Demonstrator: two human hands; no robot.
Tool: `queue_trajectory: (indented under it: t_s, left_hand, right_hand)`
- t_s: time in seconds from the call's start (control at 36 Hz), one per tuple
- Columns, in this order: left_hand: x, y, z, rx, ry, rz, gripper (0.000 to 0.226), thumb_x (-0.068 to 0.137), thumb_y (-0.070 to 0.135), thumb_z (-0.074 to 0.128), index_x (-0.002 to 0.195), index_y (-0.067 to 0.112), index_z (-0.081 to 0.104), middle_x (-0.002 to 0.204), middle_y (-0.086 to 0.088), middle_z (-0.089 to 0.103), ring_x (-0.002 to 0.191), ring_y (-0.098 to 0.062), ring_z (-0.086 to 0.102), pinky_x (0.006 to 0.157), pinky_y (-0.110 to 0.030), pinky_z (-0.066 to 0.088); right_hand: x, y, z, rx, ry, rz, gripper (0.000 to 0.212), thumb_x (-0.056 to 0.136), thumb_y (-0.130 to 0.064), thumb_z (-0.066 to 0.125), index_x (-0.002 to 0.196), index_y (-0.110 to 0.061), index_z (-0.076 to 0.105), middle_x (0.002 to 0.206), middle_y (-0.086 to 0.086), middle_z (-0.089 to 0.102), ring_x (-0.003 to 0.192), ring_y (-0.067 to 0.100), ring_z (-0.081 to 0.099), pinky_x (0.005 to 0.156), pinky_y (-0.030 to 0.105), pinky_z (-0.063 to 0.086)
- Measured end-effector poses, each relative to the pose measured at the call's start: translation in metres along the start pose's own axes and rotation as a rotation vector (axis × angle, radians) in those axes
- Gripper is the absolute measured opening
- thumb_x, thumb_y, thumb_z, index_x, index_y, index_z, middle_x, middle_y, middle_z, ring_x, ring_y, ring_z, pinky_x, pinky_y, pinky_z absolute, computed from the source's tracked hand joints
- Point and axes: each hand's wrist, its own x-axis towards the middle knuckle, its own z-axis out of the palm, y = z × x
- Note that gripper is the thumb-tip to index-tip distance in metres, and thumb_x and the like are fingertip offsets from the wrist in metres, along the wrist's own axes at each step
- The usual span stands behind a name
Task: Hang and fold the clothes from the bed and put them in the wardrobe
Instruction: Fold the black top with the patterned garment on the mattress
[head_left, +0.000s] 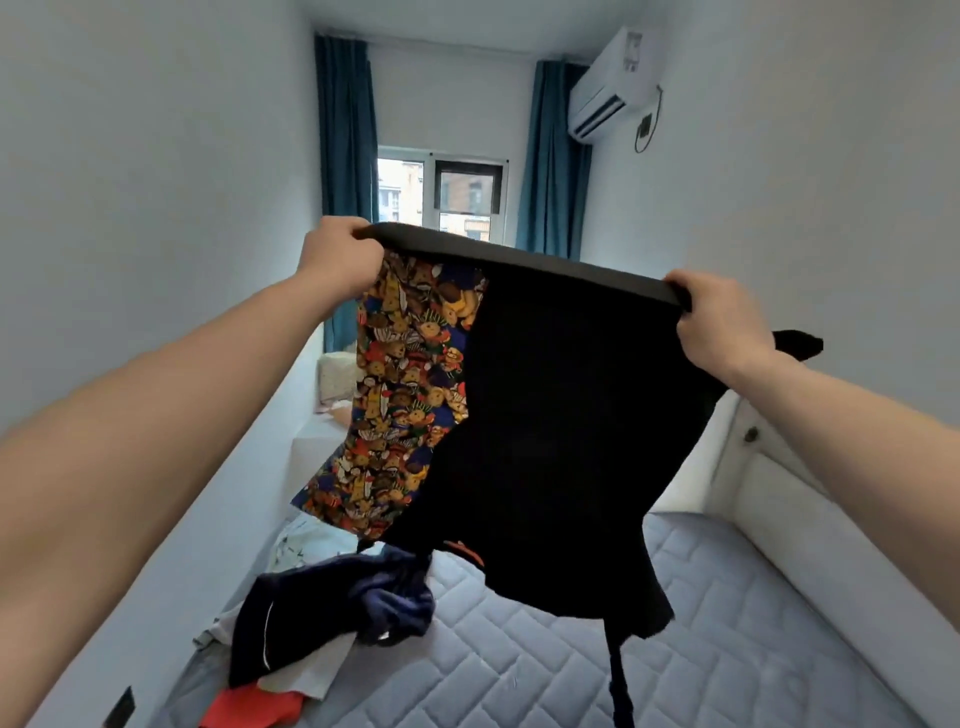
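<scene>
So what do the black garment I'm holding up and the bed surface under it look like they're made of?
The black garment looks like soft matte woven cloth, likely cotton or a blend: it drapes limply from both hands and shows no sheen. Its printed panel looks like thinner printed fabric. The bed surface looks like quilted grey textile, with stitched rectangular padding.

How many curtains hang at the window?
2: left curtain beside the window, right curtain under the air conditioner. The held garment hides their lower parts.

red garment (249, 706) cut off, window (457, 197) half hidden
</scene>
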Motion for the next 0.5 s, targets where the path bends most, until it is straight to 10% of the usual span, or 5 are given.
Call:
queue_trajectory:
  t_s: [0.22, 0.42, 0.5]
  left_hand:
    - [-0.037, -0.023, 0.009, 0.011, -0.05, 0.053, 0.022, 0.089, 0.003, 0.049, 0.096, 0.006, 0.07, 0.091, -0.016, 0.068, 0.091, -0.037, 0.061, 0.074, -0.046, 0.052]
    - [-0.127, -0.095, 0.04, 0.062, -0.263, 0.018, 0.042, 0.088, -0.005, 0.053, 0.118, 0.017, 0.073, 0.103, -0.004, 0.069, 0.094, -0.019, 0.057, 0.073, -0.024, 0.047]
    - [-0.17, -0.134, 0.05, 0.127, -0.378, -0.008, 0.037, 0.082, 0.007, 0.055, 0.11, 0.015, 0.077, 0.105, -0.003, 0.073, 0.097, -0.02, 0.061, 0.087, -0.035, 0.049]
  right_hand:
    - [-0.034, 0.012, -0.007, -0.023, 0.054, -0.078, 0.046, 0.084, 0.008, 0.048, 0.118, -0.018, 0.066, 0.114, 0.006, 0.067, 0.1, 0.036, 0.061, 0.08, 0.041, 0.048]
    - [-0.145, 0.035, 0.039, -0.024, -0.173, -0.101, 0.044, 0.079, 0.009, 0.056, 0.111, -0.017, 0.069, 0.107, 0.002, 0.069, 0.092, 0.035, 0.064, 0.067, 0.037, 0.043]
    - [-0.205, 0.046, 0.067, 0.01, -0.33, -0.082, 0.043, 0.075, 0.007, 0.058, 0.104, -0.024, 0.067, 0.101, -0.003, 0.067, 0.087, 0.033, 0.064, 0.064, 0.039, 0.047]
